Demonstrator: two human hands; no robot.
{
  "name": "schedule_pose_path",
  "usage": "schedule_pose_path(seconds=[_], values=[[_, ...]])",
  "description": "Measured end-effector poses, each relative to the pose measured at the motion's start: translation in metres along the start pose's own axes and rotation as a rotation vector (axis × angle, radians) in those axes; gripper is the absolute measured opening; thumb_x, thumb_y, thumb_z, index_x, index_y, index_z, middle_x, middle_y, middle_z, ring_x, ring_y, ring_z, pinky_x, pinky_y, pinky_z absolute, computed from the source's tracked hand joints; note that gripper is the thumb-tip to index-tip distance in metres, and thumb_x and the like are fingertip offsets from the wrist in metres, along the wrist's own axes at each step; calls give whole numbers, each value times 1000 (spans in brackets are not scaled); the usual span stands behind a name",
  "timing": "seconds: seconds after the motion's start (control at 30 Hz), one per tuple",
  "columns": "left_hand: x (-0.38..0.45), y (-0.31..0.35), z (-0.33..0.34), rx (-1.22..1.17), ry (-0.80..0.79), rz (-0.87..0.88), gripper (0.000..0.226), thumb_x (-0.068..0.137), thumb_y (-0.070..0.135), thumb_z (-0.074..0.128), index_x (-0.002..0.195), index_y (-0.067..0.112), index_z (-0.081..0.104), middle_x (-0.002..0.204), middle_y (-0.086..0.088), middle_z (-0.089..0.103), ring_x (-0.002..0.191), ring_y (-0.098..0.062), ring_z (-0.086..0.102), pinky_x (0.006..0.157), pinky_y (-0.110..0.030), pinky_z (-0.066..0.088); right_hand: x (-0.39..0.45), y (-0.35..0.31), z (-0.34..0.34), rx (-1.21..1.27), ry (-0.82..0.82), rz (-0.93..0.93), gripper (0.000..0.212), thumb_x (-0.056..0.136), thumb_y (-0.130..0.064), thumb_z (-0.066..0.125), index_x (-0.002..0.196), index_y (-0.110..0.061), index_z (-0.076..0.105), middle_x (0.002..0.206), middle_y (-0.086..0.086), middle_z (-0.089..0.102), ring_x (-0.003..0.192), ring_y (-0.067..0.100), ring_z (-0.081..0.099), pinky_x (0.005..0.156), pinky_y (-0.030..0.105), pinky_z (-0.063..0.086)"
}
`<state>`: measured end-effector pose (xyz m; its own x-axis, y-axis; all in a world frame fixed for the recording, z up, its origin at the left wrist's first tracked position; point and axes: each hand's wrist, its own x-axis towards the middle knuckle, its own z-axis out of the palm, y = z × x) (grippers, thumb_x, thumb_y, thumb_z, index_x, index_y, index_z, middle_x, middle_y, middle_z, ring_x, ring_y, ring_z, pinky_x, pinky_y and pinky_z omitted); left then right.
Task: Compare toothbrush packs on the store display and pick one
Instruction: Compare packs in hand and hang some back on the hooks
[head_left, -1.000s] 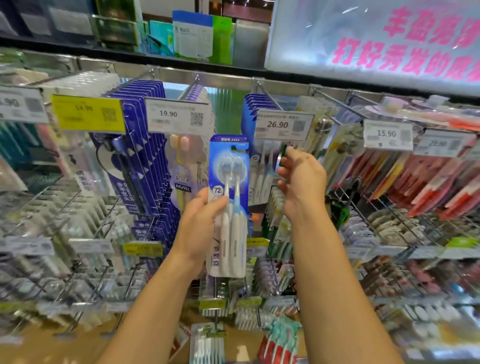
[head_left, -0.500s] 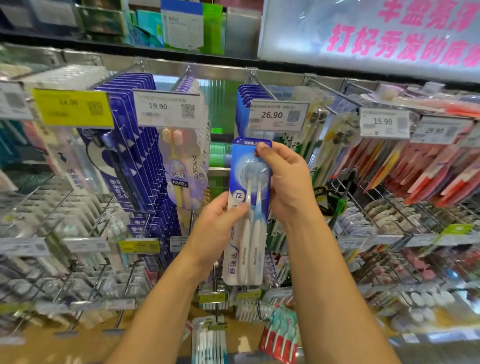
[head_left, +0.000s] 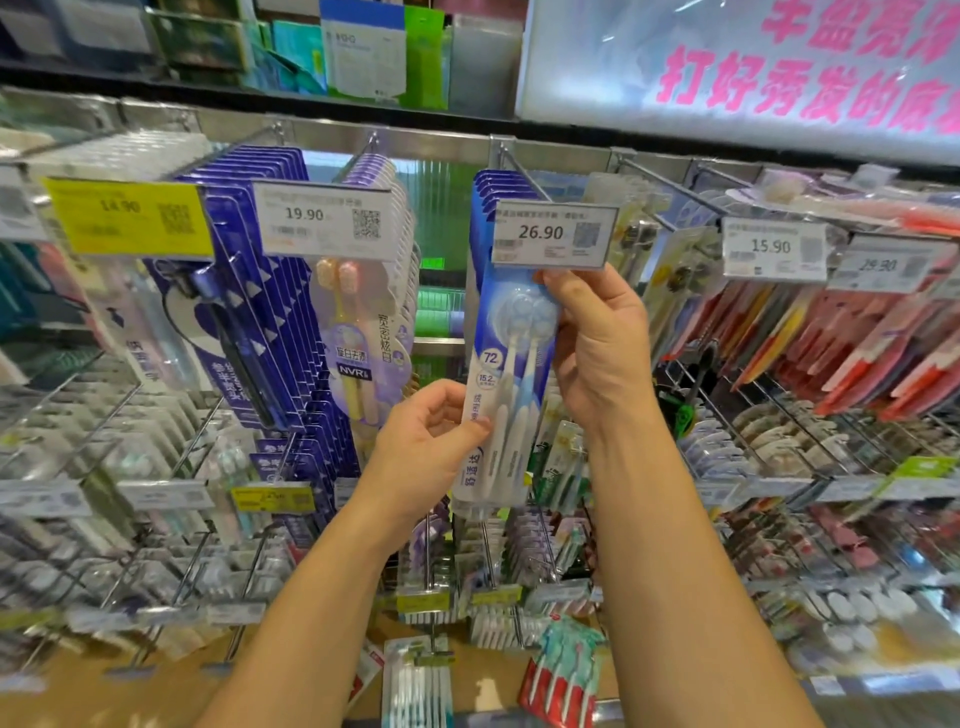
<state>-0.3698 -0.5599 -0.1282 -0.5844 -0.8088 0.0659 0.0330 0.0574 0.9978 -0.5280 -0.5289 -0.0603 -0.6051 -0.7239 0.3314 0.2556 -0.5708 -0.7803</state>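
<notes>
The display rack (head_left: 363, 150) fills the whole view, its metal pegs hung with rows of carded packs; five price tags read clearly along the top row (14.90, 19.90, 26.90, 15.90 and one blurred at the far right). Directly below the 26.90 tag (head_left: 555, 235) hangs the toothbrush pack (head_left: 506, 395), a tall blue card with a clear blister holding two pale brushes side by side. It is likely very light and fairly stiff, though the card could bend if pulled at one corner, and the glossy plastic may slide under a loose pinch. Best taken by the card edges, top and lower side, not by the blister. Two hands are on it: the right hand (head_left: 597, 353) has its grip closed round the top right edge, and the left hand (head_left: 431, 441) pinches the lower left edge between thumb and fingers.
</notes>
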Motion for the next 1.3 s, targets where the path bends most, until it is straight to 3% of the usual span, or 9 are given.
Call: schedule_pose_path(seconds=[0.13,0.33,0.5,0.67,0.73,0.9,1.07,1.2,1.3], values=[[7,3,0,-1,42,27,8,94,10,72,100,13,74,103,-9,79,98,-20,75,80,-26,60,4,0,0,-17,-11,-47,21,95,4,63,96,-12,76,90,2,81,83,15,77,69,30,62],[19,9,-1,-5,83,29,13,92,7,74,100,17,75,100,-2,80,95,-16,74,74,-21,59,16,-3,0,-33,6,-93,19,86,2,71,95,-14,73,90,0,80,83,15,76,68,29,62],[26,10,3,-26,95,17,15,92,7,74,106,12,74,104,-7,80,101,-23,76,86,-38,63,25,-2,-3,-122,54,-110,18,91,5,69,97,-12,72,89,-1,80,84,17,75,69,32,62],[30,10,9,-34,96,21,17,94,9,73,105,21,69,93,-2,81,81,-4,75,60,-18,55,28,-1,-4,-201,68,-112,20,90,7,67,94,-12,73,83,-5,79,81,11,74,64,25,58],[32,10,12,-13,125,21,13,94,13,73,103,21,68,93,-3,80,76,-1,72,58,-16,53,31,1,-5,-263,90,-119,22,90,6,67,93,-14,75,83,-6,79,84,11,74,65,25,57],[41,11,14,108,269,5,8,91,28,77,93,28,70,89,4,76,88,-17,74,78,-47,63,38,5,-5,-332,143,-92,18,92,-1,71,90,-18,75,86,-2,79,83,17,73,64,31,59],[48,9,16,112,337,-39,11,85,32,80,84,31,70,86,1,77,83,-21,73,80,-55,63,40,9,-8,-339,159,-63,9,90,-4,74,91,-13,75,89,6,78,78,19,69,67,38,61],[50,10,22,80,383,-52,10,89,28,79,85,29,70,96,0,78,98,-23,73,90,-53,61,38,7,-9,-368,170,-54,12,90,-1,72,89,-13,74,74,-7,76,59,1,65,52,18,50],[50,9,26,81,431,-45,9,90,25,77,86,27,70,93,3,76,96,-19,72,90,-52,61,35,8,-9,-365,171,-38,11,93,-6,72,87,-15,73,71,-8,73,55,-2,61,49,16,47]])
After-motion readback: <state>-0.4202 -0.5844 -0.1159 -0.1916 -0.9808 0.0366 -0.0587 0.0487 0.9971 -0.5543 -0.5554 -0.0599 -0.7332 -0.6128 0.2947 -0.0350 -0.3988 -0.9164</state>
